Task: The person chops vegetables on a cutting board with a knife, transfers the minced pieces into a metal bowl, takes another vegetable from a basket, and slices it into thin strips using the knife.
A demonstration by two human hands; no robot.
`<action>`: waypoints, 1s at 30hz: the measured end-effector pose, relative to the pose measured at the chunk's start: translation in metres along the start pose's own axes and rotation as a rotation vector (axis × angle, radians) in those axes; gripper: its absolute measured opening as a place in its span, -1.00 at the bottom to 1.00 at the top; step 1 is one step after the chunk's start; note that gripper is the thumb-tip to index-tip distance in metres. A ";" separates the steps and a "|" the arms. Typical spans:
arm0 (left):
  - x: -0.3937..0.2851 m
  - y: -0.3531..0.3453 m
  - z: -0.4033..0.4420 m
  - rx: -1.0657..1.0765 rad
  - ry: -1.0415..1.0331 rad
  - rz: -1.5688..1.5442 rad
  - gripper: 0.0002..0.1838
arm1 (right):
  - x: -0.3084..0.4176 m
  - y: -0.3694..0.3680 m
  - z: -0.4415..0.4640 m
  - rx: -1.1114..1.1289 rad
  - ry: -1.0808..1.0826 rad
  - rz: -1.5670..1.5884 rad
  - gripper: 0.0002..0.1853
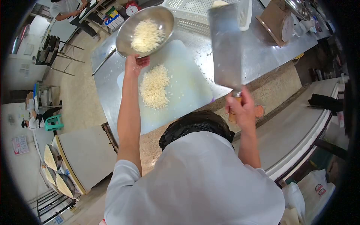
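Loosely heaped, pale chopped bits [154, 87] — left fingers [143, 61] gripping the metal bowl [125, 34], right fingers [229, 103] wrapped round a cleaver [226, 48].

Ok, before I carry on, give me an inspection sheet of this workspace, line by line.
Surface: metal table, wet-looking, pale scraps scattered beside the cutting board.
Job's things: chopped pale pile on the board; more pieces in the metal bowl.
Clutter: white perforated crate at the table's far side.
Hands: left hand grips the bowl's near rim; right hand holds a cleaver, blade clear of the board.
Cables: nothing seen on the table.
Surroundings: one person at another table, upper left; another by a green stool.
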State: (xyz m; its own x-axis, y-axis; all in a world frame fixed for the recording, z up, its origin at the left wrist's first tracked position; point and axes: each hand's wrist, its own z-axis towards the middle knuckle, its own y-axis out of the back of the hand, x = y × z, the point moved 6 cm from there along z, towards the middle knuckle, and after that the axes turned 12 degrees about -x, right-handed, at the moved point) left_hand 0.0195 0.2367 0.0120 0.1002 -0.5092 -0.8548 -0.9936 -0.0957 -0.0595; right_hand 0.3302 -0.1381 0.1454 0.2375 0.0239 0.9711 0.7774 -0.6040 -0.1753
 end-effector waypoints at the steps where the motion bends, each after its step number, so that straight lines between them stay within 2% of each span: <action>1: -0.004 0.009 0.019 -0.008 -0.014 0.015 -0.52 | -0.010 -0.006 -0.002 0.020 -0.042 -0.087 -0.74; 3: -0.012 0.019 0.038 -0.032 -0.030 -0.015 -0.53 | -0.034 -0.013 -0.009 0.024 -0.152 -0.274 -0.71; 6: -0.011 0.028 0.057 -0.047 0.001 -0.026 -0.53 | -0.054 -0.024 -0.021 0.118 -0.162 -0.386 -0.67; 8: -0.011 0.033 0.066 -0.003 0.015 -0.015 -0.52 | -0.058 -0.027 -0.021 0.159 -0.070 -0.499 -0.63; 12: -0.012 0.035 0.046 0.066 -0.047 -0.041 -0.21 | -0.055 -0.037 -0.015 0.227 0.075 -0.671 -0.58; 15: 0.007 0.055 0.001 -0.167 -0.260 0.247 -0.12 | -0.058 -0.036 -0.001 0.246 0.149 -0.738 -0.56; 17: 0.049 0.063 -0.019 -0.199 -0.981 0.657 -0.29 | -0.057 -0.037 0.014 0.253 0.205 -0.819 -0.56; 19: 0.077 0.050 -0.056 -0.107 -1.121 0.937 -0.42 | -0.053 -0.041 0.031 0.281 0.234 -0.948 -0.56; 22: 0.064 0.027 -0.119 0.082 -0.941 0.739 -0.45 | -0.065 -0.067 0.059 0.380 0.373 -1.006 -0.58; 25: 0.063 0.032 -0.149 0.247 -0.791 0.762 -0.42 | -0.078 -0.109 0.066 0.444 0.483 -1.026 -0.60; 28: 0.065 0.063 -0.163 0.004 -1.105 0.761 -0.41 | -0.102 -0.141 0.044 0.572 0.494 -1.015 -0.61; 30: 0.078 0.090 -0.151 -0.292 -0.937 0.690 -0.41 | -0.112 -0.151 0.017 0.613 0.463 -1.109 -0.63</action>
State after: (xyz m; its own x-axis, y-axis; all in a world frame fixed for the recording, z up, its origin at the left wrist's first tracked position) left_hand -0.0544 0.0592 0.0180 -0.6459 0.2797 -0.7104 -0.7617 -0.2994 0.5747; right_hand 0.1955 -0.0362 0.0604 -0.8028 -0.0791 0.5910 0.5921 0.0117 0.8058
